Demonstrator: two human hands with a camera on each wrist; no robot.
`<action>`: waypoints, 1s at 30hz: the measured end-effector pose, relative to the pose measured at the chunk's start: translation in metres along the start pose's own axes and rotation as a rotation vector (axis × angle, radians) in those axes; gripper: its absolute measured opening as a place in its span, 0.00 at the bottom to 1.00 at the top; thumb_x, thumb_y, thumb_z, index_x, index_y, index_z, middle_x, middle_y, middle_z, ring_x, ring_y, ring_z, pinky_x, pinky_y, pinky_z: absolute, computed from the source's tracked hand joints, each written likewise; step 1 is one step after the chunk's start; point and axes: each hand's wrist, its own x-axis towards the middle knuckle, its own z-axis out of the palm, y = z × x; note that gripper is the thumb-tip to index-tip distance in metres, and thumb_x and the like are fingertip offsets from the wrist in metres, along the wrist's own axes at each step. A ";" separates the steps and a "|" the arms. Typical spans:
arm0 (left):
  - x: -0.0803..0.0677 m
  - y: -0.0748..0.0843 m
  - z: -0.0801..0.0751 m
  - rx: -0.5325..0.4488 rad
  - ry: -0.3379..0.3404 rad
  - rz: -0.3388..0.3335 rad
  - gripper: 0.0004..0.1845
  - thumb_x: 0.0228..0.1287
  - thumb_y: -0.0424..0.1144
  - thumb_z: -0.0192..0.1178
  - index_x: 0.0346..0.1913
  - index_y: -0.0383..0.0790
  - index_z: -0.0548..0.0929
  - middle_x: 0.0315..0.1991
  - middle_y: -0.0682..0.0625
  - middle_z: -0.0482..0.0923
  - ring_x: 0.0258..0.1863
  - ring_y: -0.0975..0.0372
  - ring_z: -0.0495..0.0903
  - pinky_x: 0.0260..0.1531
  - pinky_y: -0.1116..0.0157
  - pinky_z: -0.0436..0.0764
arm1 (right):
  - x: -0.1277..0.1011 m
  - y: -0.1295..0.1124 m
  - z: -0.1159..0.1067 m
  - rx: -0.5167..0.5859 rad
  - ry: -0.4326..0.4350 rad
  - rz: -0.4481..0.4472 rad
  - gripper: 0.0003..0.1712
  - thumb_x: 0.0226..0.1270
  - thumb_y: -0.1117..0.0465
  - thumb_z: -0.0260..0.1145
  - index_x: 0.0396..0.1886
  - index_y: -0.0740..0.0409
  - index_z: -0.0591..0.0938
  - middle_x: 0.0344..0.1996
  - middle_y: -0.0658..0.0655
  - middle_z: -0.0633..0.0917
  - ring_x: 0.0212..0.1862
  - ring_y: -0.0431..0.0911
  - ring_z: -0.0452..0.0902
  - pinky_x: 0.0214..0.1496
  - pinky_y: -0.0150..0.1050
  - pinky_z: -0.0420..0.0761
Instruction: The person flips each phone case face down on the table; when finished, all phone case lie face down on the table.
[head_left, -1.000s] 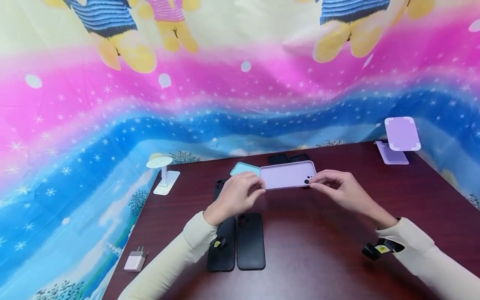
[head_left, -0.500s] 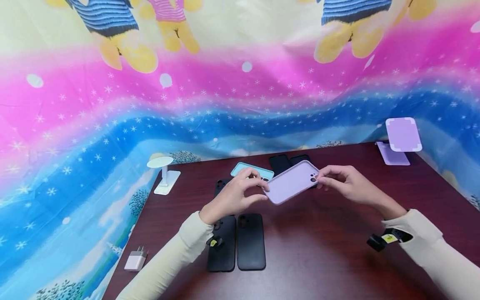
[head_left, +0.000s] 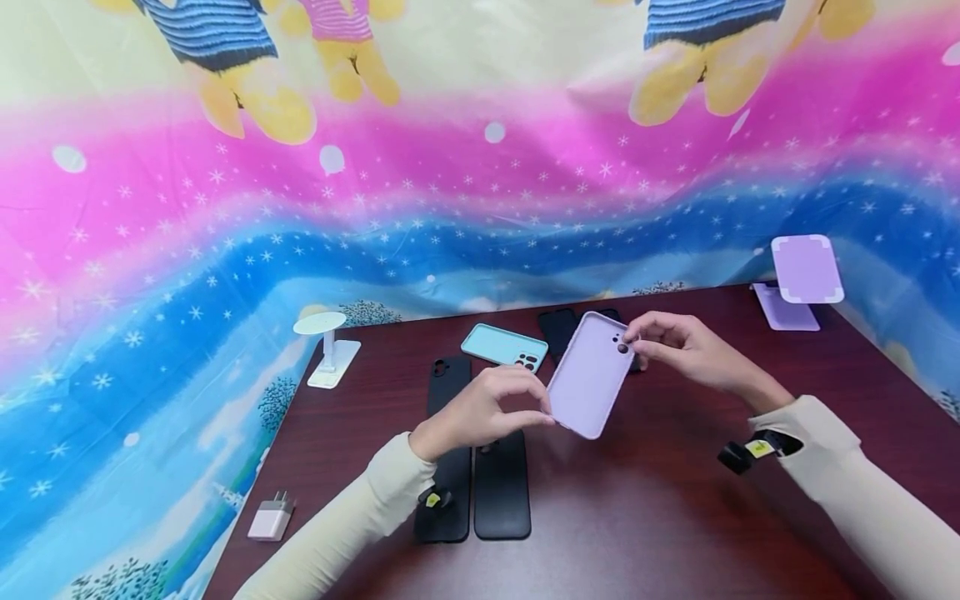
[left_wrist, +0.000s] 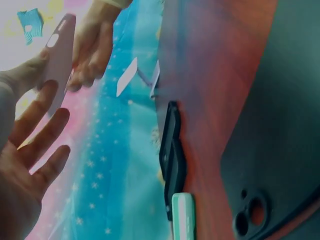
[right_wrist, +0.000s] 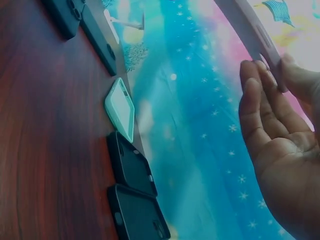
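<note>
I hold a lilac phone case [head_left: 591, 377] in the air over the dark wooden table [head_left: 675, 517], back side facing me and tilted nearly lengthwise. My left hand [head_left: 542, 410] pinches its lower left edge. My right hand [head_left: 633, 340] pinches its top end beside the camera cutout. The left wrist view shows the lilac case [left_wrist: 59, 55] edge-on above my spread left fingers [left_wrist: 37, 142]. Seen from the right wrist, the case's edge [right_wrist: 250, 25] rests against my right fingertips [right_wrist: 260, 70].
A teal case [head_left: 504, 346] lies behind my hands, with two black cases [head_left: 558, 327] further back. Three more black cases [head_left: 501, 493] lie under and before my left arm. A white stand [head_left: 326, 350], a lilac stand [head_left: 806, 271] and a white charger [head_left: 272, 518] sit near the table's edges.
The lilac case has turned from lying crosswise to nearly lengthwise. Its left end swung down towards me with my left hand, while my right hand stayed at the camera end.
</note>
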 end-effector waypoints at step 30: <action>-0.002 0.017 0.036 0.093 0.084 0.038 0.06 0.61 0.44 0.75 0.38 0.50 0.90 0.33 0.59 0.88 0.36 0.75 0.83 0.40 0.75 0.81 | 0.026 0.015 0.022 0.144 -0.044 0.083 0.20 0.81 0.64 0.56 0.66 0.69 0.75 0.43 0.48 0.88 0.44 0.39 0.87 0.45 0.41 0.89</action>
